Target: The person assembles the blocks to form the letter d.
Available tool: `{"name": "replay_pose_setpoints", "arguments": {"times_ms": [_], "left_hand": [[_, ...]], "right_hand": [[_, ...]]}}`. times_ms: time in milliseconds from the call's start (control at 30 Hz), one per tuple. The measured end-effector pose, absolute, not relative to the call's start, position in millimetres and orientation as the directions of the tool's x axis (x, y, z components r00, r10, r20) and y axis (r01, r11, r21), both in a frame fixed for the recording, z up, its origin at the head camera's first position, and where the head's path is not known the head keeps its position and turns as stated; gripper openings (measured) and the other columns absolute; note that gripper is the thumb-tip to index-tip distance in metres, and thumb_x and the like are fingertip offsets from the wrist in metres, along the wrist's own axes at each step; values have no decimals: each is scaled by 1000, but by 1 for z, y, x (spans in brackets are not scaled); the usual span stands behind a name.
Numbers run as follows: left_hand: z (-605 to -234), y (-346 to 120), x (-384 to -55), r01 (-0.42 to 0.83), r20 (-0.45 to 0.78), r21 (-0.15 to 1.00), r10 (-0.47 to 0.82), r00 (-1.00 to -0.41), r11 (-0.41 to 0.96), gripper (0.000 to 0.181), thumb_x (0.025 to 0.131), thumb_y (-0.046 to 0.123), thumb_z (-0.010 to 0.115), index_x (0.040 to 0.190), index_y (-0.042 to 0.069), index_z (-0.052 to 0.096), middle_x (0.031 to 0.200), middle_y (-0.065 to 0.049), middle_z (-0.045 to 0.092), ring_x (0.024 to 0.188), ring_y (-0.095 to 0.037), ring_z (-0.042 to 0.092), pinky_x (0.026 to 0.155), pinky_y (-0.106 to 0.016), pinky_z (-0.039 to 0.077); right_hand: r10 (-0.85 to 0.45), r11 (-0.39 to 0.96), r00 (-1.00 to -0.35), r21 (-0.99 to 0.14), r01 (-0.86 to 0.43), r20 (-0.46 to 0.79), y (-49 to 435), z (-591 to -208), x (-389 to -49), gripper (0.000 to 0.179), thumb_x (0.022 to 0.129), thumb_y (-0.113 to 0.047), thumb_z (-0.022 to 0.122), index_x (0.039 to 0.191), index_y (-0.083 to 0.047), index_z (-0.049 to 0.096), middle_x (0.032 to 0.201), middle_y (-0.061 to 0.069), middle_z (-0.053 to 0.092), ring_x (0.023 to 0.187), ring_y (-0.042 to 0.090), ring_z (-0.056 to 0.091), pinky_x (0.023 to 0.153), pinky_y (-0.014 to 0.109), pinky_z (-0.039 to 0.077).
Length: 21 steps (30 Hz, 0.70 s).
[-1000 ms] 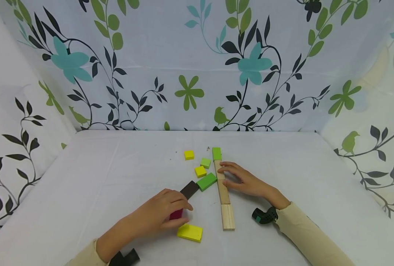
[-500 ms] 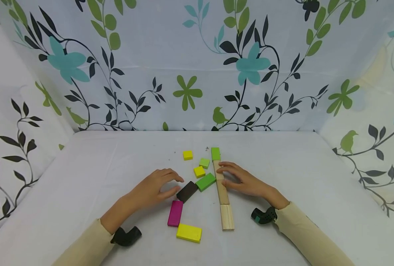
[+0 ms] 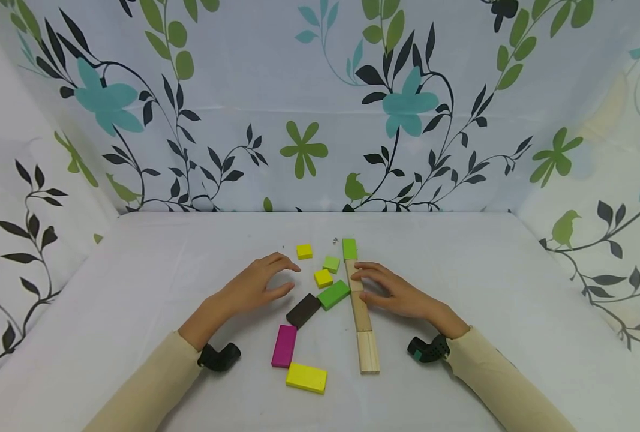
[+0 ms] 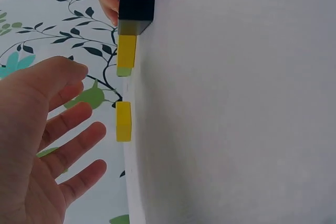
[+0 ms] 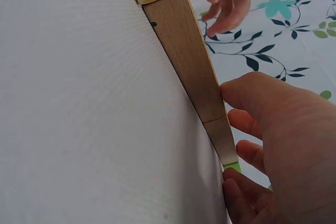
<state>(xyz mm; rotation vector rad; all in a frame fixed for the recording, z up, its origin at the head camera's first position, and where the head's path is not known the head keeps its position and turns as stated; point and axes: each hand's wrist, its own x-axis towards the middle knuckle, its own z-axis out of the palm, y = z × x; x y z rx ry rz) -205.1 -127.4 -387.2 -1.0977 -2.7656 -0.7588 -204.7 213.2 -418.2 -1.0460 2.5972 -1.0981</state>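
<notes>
My left hand (image 3: 256, 287) hovers left of the small blocks, thumb and fingers spread and nothing between them. Nearest it are a small yellow block (image 3: 304, 251), a second small yellow block (image 3: 323, 278) and a dark brown block (image 3: 303, 311). The fingertips of my right hand (image 3: 397, 294) rest along the right side of a straight row of plain wooden blocks (image 3: 361, 315); in the right wrist view its thumb meets the middle wooden block (image 5: 186, 59). A green block (image 3: 349, 248) tops the row's far end. Another green block (image 3: 333, 294) slants from the row toward the brown one.
A magenta block (image 3: 284, 347) lies just below the brown block, its near end beside a larger yellow block (image 3: 306, 378). A light green cube (image 3: 331, 264) sits among the small blocks. Patterned cloth (image 3: 233, 120) rises behind the white tabletop (image 3: 460, 252).
My left hand has come off the magenta block, moving up and away from it toward the small yellow block at the back. The right hand stays at the wooden row.
</notes>
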Motion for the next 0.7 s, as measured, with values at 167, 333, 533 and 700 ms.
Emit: {"name": "replay_pose_setpoints", "arguments": {"times_ms": [167,333,533,700], "left_hand": [[-389,-126,-220,632,210,447,612,-762,633,31,92,19,67,122,9,64,122,-6,58,116,-26,54,102,-46,46],[-391,-122,-235,638,205,456,624,-754,621,32,92,18,67,122,6,63,121,-8,57,115,-26,55,102,-46,45],[-393,-116,-251,601,151,479,615,-774,639,37,92,20,67,126,8,60,128,-12,51,121,-31,50,106,-50,40],[-394,-109,-263,569,113,502,603,-789,651,41,92,20,67,130,9,57,131,-13,47,122,-32,48,107,-49,39]], "right_hand": [[-653,482,-745,-683,-550,139,213,-419,-205,40,97,-25,61,135,-14,54,153,11,35,143,33,29,113,58,25],[-643,498,-755,-682,-536,124,213,-420,-205,40,97,-27,61,135,-16,54,154,8,35,144,30,29,114,55,25],[-641,504,-760,-685,-526,112,214,-421,-206,40,97,-29,61,135,-18,54,154,5,35,144,28,28,115,54,24],[-639,505,-760,-681,-531,118,215,-421,-206,41,97,-29,60,136,-17,54,154,5,35,144,28,28,115,54,25]]}}
